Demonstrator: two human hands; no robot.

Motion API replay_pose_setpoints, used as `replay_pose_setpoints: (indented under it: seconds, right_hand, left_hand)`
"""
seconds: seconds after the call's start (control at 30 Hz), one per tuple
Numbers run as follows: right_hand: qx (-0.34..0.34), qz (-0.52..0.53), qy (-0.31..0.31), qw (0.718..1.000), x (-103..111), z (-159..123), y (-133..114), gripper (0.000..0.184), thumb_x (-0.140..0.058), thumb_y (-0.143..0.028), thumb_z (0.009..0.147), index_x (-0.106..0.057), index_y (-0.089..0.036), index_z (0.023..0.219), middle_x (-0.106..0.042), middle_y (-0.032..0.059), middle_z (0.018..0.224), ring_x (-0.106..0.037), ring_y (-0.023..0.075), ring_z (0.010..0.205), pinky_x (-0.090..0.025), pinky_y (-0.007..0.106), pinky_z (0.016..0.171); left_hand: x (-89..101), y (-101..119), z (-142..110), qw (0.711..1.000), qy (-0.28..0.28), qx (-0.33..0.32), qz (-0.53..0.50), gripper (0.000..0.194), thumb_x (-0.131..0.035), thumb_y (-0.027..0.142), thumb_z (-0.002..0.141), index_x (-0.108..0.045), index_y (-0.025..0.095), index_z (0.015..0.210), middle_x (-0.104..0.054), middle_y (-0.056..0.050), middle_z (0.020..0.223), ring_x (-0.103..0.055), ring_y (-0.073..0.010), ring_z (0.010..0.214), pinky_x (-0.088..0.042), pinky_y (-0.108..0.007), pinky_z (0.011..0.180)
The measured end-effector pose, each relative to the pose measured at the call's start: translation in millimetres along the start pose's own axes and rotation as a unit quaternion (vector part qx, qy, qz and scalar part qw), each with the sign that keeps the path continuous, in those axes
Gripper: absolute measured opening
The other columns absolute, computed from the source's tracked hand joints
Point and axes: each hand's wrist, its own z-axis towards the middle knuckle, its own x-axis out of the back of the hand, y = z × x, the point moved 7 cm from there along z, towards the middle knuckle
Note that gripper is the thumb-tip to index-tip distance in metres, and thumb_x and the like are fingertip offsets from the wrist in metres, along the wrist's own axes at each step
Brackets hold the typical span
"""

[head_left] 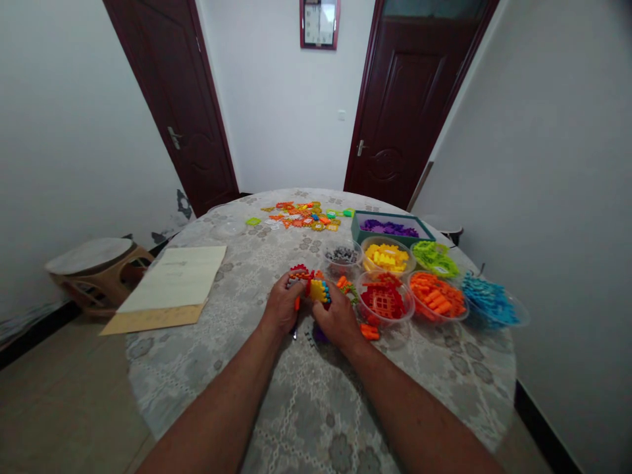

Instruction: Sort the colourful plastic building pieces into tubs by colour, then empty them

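Observation:
Between my hands is a small assembly of interlocking plastic building pieces, red, yellow, blue and grey, held above the table. My left hand has its fingers closed around the left side of it. On the right side, my right hand grips the yellow and blue part. Fingers hide much of the assembly. Just right of my right hand lie loose orange pieces on the cloth. A few dark pieces lie below the hands, partly hidden.
Clear bowls hold grey, yellow, red, orange and blue pieces. Behind them stands a green box with purple pieces. Mixed pieces lie at the far edge. Paper sheets lie left.

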Motion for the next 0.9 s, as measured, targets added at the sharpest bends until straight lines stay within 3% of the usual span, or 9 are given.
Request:
replay_pose_setpoints:
  seconds: [0.1,0.27,0.5,0.7,0.9]
  right_hand:
    - [0.003,0.009,0.01,1.0,1,0,-1,0.038,-0.058,-0.02,0.086,-0.068,-0.02,0.123,-0.076,0.0078,0.111,-0.071,0.0248,0.099,-0.057,0.038,0.095]
    - [0.068,-0.046,0.009,0.997,-6,-3,-4,0.038,-0.054,-0.017,0.092,-0.065,-0.017,0.128,-0.07,0.0148,0.126,-0.064,0.028,0.12,-0.051,0.046,0.11]
    - [0.147,-0.103,-0.009,0.984,-17,-8,-7,0.058,-0.049,-0.011,0.094,-0.05,-0.014,0.152,-0.062,0.019,0.14,-0.055,0.0296,0.136,-0.046,0.055,0.118]
    - [0.209,-0.12,-0.009,0.97,-17,-14,-21,0.081,-0.049,-0.011,0.092,-0.022,-0.006,0.168,-0.048,0.026,0.159,-0.046,0.0333,0.149,-0.044,0.059,0.122]
    - [0.205,-0.117,-0.012,0.972,-16,-14,-19,0.079,-0.044,-0.009,0.092,-0.027,-0.015,0.169,-0.051,0.0205,0.159,-0.049,0.0309,0.149,-0.046,0.059,0.121]
  left_hand:
    - [-3.4,-2,-3,1.0,-0.005,0.011,-0.014,0.049,-0.088,0.041,0.073,-0.07,0.019,0.113,-0.076,-0.007,0.104,-0.072,-0.0208,0.084,-0.058,-0.033,0.074]
    - [-8.1,-2,-9,0.997,-0.001,-0.03,0.07,0.057,-0.091,0.041,0.071,-0.07,0.021,0.12,-0.076,-0.009,0.111,-0.073,-0.024,0.097,-0.058,-0.035,0.086]
    - [-15.2,-5,-14,0.999,-0.007,-0.017,0.034,0.068,-0.092,0.035,0.069,-0.064,0.023,0.13,-0.075,-0.01,0.119,-0.072,-0.0241,0.105,-0.057,-0.037,0.095]
    - [-4.1,1,-10,0.999,0.038,-0.012,-0.027,0.067,-0.089,0.033,0.069,-0.062,0.023,0.129,-0.075,-0.007,0.113,-0.073,-0.0198,0.092,-0.058,-0.033,0.085]
    - [4.7,-6,-5,0.995,0.057,0.037,-0.075,0.06,-0.08,0.026,0.066,-0.061,0.022,0.123,-0.075,-0.003,0.1,-0.071,-0.0183,0.078,-0.058,-0.03,0.071]
